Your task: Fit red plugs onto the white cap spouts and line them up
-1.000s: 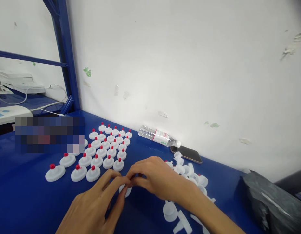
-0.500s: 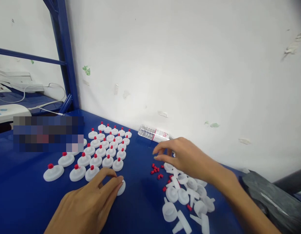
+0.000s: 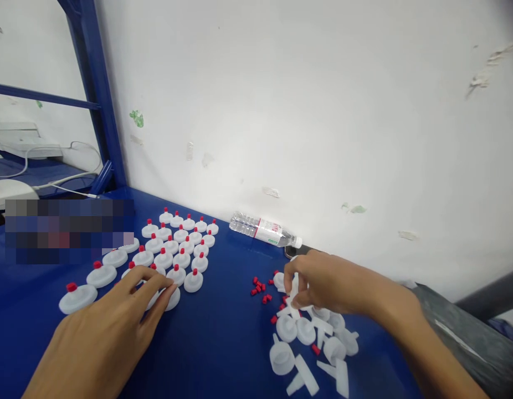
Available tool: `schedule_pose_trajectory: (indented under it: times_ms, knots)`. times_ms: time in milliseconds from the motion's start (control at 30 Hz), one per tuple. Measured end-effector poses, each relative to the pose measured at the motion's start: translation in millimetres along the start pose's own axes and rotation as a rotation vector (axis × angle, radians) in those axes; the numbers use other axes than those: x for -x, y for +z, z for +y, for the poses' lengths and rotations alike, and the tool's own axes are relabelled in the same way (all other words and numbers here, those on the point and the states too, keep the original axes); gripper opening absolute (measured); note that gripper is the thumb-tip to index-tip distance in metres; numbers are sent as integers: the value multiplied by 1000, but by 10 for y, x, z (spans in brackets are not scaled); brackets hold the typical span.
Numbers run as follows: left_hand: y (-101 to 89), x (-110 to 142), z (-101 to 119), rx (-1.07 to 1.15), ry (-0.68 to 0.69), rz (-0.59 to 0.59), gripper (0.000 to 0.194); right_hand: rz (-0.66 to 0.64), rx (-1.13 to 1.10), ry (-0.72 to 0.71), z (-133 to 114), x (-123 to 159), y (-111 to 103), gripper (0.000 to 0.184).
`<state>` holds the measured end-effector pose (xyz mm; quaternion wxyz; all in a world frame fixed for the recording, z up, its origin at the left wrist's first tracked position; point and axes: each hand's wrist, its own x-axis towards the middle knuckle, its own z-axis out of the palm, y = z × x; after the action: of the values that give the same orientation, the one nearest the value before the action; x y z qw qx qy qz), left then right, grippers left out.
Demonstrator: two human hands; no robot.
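Note:
My left hand (image 3: 111, 321) pinches a white nozzle cap (image 3: 173, 301) by its top, low over the blue table (image 3: 223, 338) at the near end of the rows. The fingers hide the top of this cap. Round white nozzle caps with red tips (image 3: 163, 259) stand upright in rows beyond and beside the hand. On the right, my right hand (image 3: 329, 282) reaches down into a loose pile of white nozzle caps (image 3: 305, 331). Its thumb and fingers close round a white nozzle cap (image 3: 295, 285), partly hidden by the fingers.
Small red tips (image 3: 258, 286) lie loose left of the pile. A clear plastic bottle (image 3: 265, 230) lies along the white wall, with a dark flat object (image 3: 290, 252) near its cap. A grey plastic bag (image 3: 460, 327) is at the right; a blue frame (image 3: 102, 100) rises at left.
My left hand has moved left with the white cap, up to the standing rows. My right hand has come down into the pile, and its fingers have closed round a nozzle cap.

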<state>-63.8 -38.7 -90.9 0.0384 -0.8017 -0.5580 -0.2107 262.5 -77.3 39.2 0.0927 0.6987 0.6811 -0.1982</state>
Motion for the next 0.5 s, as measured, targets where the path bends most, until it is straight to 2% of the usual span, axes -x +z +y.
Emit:
schedule_pose_trajectory:
  times_ms: [67, 200, 433, 500]
  knots:
    - [10, 0, -10, -58, -10, -49, 34, -27, 6, 4, -14, -32, 29, 14]
    - [-10, -35, 17, -79, -60, -55, 36, -25, 34, -6, -48, -85, 96, 13]
    - [-28, -56, 48, -85, 24, 81, 40, 65, 31, -121, -57, -25, 84, 18]
    - [-42, -59, 72, 11, 49, 160, 41, 78, -11, -155, -72, 26, 43, 16]
